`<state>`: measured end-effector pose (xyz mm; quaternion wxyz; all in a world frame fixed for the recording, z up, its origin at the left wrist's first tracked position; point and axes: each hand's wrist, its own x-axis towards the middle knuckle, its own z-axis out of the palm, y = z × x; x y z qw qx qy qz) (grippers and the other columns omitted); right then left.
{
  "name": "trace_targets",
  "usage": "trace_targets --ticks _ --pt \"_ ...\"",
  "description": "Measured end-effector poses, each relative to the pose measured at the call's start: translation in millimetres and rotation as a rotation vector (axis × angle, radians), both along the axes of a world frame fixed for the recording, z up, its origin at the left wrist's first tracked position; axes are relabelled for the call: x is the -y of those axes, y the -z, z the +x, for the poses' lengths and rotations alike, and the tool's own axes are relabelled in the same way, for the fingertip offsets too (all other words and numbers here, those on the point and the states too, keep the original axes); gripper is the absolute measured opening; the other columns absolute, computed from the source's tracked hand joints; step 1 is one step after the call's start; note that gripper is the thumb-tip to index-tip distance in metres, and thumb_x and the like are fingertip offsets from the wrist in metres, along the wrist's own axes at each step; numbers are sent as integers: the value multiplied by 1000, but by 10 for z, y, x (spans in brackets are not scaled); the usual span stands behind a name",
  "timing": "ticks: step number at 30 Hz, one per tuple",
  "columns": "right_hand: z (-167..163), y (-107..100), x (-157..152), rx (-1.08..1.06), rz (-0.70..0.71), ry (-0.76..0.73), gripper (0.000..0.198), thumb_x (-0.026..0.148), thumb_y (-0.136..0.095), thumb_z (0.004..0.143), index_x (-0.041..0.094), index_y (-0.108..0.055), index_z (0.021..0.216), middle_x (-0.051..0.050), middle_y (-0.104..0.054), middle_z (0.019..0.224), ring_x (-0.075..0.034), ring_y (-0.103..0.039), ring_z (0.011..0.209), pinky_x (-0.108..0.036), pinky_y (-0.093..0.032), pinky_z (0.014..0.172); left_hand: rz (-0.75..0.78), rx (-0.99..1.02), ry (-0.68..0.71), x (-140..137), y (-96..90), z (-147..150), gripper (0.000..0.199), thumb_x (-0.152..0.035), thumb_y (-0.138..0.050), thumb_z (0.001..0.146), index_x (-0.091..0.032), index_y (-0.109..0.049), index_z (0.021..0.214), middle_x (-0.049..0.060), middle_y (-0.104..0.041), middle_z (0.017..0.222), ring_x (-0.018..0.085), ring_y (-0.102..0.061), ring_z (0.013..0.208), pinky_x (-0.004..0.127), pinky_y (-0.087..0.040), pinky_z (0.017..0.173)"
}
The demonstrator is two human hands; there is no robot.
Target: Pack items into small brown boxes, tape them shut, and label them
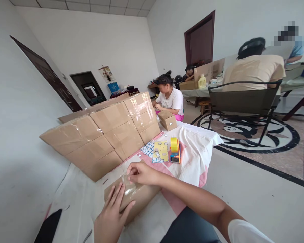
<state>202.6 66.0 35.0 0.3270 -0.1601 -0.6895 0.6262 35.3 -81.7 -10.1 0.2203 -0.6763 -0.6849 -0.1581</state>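
A brown cardboard box (144,195) lies in front of me on the cloth-covered table, with shiny clear tape (130,189) across its top. Fingers stretched out, my left hand (114,211) rests flat on the near left part of the box. My right hand (143,173) is over the far side of the box top, its thumb and fingers pinched together beside the tape. What sits between those fingertips is too small to make out. Beyond my right hand a tape dispenser (175,154) with a yellow roll stands next to a yellow sheet of stickers (160,151).
A wall of stacked, taped cardboard boxes (111,128) rises along the table's far left side. A smaller box (167,120) stands at the far end, near a seated person (171,101). Another person sits in a folding chair (243,99) to the right. White cloth (195,135) hangs over the table edge.
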Motion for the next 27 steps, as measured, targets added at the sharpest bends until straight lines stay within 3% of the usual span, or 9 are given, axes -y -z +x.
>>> trace_targets --ticks 3,11,16,19,22,24,27 --pt "4 -6 -17 21 13 -7 19 7 -64 83 19 -54 93 5 -64 70 -7 -50 53 -18 -37 53 0 0 -18 3 -14 11 57 -57 -48 98 -29 -55 147 0 -56 152 27 -55 138 26 -61 65" --pt "-15 -79 -2 120 81 18 25 8 -67 78 19 -56 98 7 -63 69 -7 -52 56 -16 -36 52 2 -22 41 -74 41 -129 55 -58 -53 95 -29 -61 142 2 -61 146 27 -59 134 27 -63 75" --pt "25 -157 1 190 110 3 21 5 -56 83 17 -57 100 6 -63 68 -7 -48 53 -17 -34 50 -21 18 13 -61 -78 -6 58 -57 -56 94 -29 -57 145 2 -60 148 29 -55 138 33 -63 83" --pt "82 -237 -17 242 207 -8 37 4 -57 82 15 -58 118 5 -64 69 -9 -51 57 -19 -38 54 -82 103 -32 -14 -204 108 68 -59 -59 92 -28 -49 152 7 -57 151 31 -53 140 38 -62 88" --pt "96 -315 -74 270 246 -85 73 10 -60 85 13 -33 152 5 -67 74 -11 -56 62 -21 -41 59 -148 192 -117 9 -296 154 84 -61 -66 87 -30 -35 159 8 -53 154 31 -57 136 38 -61 84" --pt "91 -350 -86 272 263 -120 75 13 -56 88 12 -27 157 4 -68 74 -12 -58 65 -23 -43 62 -157 227 -138 32 -325 175 88 -61 -68 86 -32 -30 160 6 -51 156 29 -60 133 36 -61 82" --pt "62 -360 -74 279 303 -142 69 14 -53 89 12 -32 155 4 -66 74 -13 -60 70 -24 -45 67 -134 228 -129 65 -321 195 89 -61 -68 86 -33 -28 160 6 -50 157 27 -61 131 34 -61 77"
